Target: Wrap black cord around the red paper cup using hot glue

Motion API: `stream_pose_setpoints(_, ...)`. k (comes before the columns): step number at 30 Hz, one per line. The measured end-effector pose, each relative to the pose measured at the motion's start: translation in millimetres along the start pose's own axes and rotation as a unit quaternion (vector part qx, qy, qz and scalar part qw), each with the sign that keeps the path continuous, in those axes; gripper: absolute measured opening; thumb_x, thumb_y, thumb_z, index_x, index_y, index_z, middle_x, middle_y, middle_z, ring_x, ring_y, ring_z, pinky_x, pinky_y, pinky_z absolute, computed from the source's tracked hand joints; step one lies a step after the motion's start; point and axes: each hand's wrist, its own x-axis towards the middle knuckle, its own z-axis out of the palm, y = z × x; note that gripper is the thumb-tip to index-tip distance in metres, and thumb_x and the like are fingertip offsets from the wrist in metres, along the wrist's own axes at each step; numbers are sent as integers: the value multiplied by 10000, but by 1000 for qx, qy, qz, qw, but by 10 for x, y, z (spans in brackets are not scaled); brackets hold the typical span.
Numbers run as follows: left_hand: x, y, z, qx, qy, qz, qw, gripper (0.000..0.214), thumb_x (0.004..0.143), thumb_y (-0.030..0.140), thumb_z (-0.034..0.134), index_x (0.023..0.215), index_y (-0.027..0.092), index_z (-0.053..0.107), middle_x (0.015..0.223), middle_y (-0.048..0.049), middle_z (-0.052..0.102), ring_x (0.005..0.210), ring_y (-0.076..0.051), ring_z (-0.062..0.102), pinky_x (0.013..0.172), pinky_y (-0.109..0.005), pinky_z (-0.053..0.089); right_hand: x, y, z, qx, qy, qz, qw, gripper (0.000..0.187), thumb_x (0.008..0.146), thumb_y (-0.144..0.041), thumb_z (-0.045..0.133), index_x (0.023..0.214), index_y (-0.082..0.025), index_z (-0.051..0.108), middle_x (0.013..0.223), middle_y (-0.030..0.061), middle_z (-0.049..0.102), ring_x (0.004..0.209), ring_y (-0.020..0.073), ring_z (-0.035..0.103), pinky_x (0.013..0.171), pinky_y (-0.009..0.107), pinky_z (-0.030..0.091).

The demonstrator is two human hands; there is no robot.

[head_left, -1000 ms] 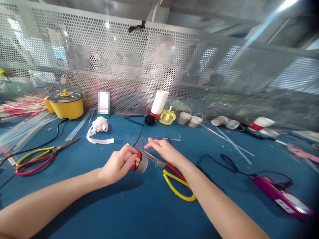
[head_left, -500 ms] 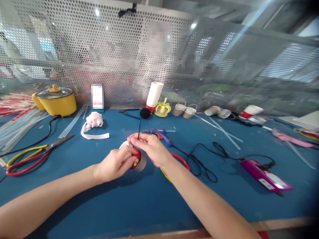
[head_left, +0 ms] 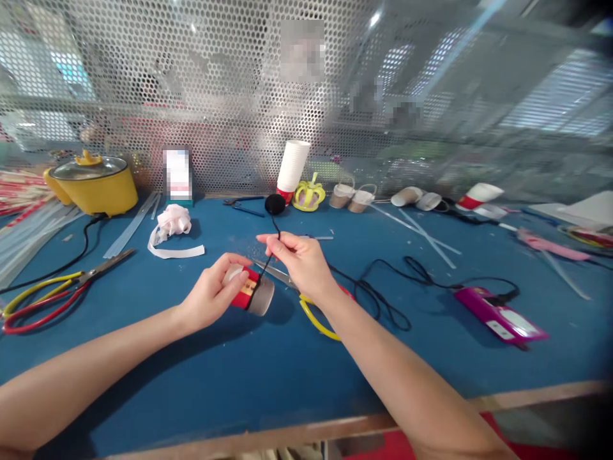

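Note:
My left hand point(head_left: 214, 292) grips a small red-and-white paper cup point(head_left: 251, 292) lying on its side just above the blue table point(head_left: 268, 364). Close beside it, my right hand point(head_left: 299, 262) pinches a thin black cord point(head_left: 274, 235) between thumb and fingers. The cord runs up from the cup to a black spool point(head_left: 274, 204) at the back. Under my right wrist lie yellow-and-red handled scissors point(head_left: 313, 313), their blades pointing toward the cup.
A second pair of scissors point(head_left: 48, 292) lies at the left. A yellow pot point(head_left: 90, 182), a white ribbon bow point(head_left: 172, 223), a cup stack point(head_left: 292, 167), cut cups point(head_left: 352, 195), a purple device point(head_left: 498, 314) with black cable and glue sticks surround me. A perforated metal screen point(head_left: 230, 96) closes the back.
My right hand left the scissors, came to the cup and took the black cord, then lifted it up and away. The cup turned more onto its side.

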Motion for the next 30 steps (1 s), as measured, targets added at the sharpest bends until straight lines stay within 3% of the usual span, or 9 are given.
stream_pose_setpoints(9,-28,44,-6,-1,-26,11,1000,222,857,332,436,1006,174,480,671,21,523,548,-84,448,512,-182,378,35,108,43,-110,11,-49,993,297,819,-345,482,579,-185,552,701,37,622,770,169,600,709,282,433)
stream_pose_setpoints(17,-63,68,-7,-38,0,44,998,221,852,340,458,992,173,493,624,31,495,504,-72,414,474,-169,352,25,173,77,-165,-17,-35,986,383,828,-384,450,509,-175,478,544,-13,464,583,114,484,579,235,362)
stream_pose_setpoints(23,-61,83,-10,-35,24,58,997,212,846,338,473,968,169,511,666,18,525,524,-69,424,495,-170,367,19,185,109,-184,-37,-10,982,373,816,-377,449,511,-166,497,532,-31,386,554,99,389,536,228,312)
stream_pose_setpoints(30,-61,119,-4,-103,20,1,994,253,826,381,497,956,166,522,684,9,539,547,-81,448,498,-178,369,27,208,133,-184,-55,-4,981,389,798,-395,467,482,-170,482,517,-28,409,549,103,392,537,231,311)
